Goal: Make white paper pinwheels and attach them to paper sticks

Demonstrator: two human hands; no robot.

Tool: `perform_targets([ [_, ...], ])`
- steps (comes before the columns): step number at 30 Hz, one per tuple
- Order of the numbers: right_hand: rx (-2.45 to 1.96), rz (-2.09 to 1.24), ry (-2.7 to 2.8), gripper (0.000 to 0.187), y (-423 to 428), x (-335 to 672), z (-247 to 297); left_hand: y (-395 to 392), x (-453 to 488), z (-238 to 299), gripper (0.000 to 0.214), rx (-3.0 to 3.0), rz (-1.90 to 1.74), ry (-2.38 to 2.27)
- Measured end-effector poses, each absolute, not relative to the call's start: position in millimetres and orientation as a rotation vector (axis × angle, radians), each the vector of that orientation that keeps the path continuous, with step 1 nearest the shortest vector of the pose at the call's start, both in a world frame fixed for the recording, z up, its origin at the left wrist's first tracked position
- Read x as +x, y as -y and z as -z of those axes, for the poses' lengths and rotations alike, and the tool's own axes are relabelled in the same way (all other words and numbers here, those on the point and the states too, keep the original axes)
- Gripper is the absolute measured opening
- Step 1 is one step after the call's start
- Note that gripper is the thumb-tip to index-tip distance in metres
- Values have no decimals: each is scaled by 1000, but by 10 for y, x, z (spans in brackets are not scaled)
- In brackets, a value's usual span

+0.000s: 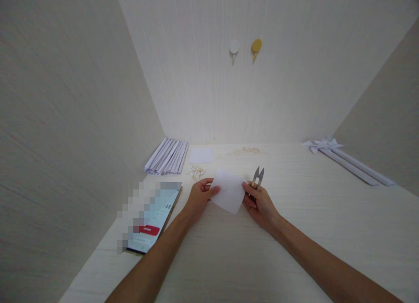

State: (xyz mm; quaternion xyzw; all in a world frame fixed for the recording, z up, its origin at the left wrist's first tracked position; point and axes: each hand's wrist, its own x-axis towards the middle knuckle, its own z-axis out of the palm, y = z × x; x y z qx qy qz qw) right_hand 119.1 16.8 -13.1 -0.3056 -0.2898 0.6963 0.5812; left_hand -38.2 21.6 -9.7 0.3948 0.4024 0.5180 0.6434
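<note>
Two hands hold one white paper sheet [228, 190] between them, just above the desk [294, 233]; the left hand [198, 198] pinches its left edge; the right hand [260, 204] pinches the right edge, with thread snips [258, 175] also gripped in its fingers, blades pointing away; a phone [153, 220] lies just left of the left hand; beyond that hand sit a small pale cluster [197, 171], a white square [200, 155], then folded strips [166, 156].

The one readable mark stands on the screen of the phone [155, 222], which lies on the table [294, 233] at about eight o'clock from the paper sheet [229, 194]. Pale digits [167, 206] at the screen's two o'clock corner read ":48"; whatever comes before the colon is lost under pixelation. A red bar [149, 230] toward the six o'clock end of the screen carries a mark too small to read
</note>
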Motion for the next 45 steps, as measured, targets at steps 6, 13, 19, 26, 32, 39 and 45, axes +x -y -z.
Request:
perform_targets([
  [6,-694,-1624,696,25,-169,1202,146,-238,-400,131,34,905,-1236,-945],
  [13,-716,-1579,758,23,-158,1201,136,-256,-435,128,40,916,-1384,-1051],
  [19,-681,-1574,671,27,-173,1223,134,-273,-461,89,29,637,-1488,-883],
  [26,-617,-1552,558,32,-219,1285,154,-286,-485,62,25,361,-1479,-740],
  [32,-689,-1520,655,28,-182,1214,138,-187,-292,184,49,959,-1351,-822],
  [39,-732,-1524,694,22,-135,1160,123,-162,-242,166,29,893,-1362,-984],
  [45,-645,-1622,683,17,-135,1205,114,-154,-273,81,23,645,-1359,-916],
])
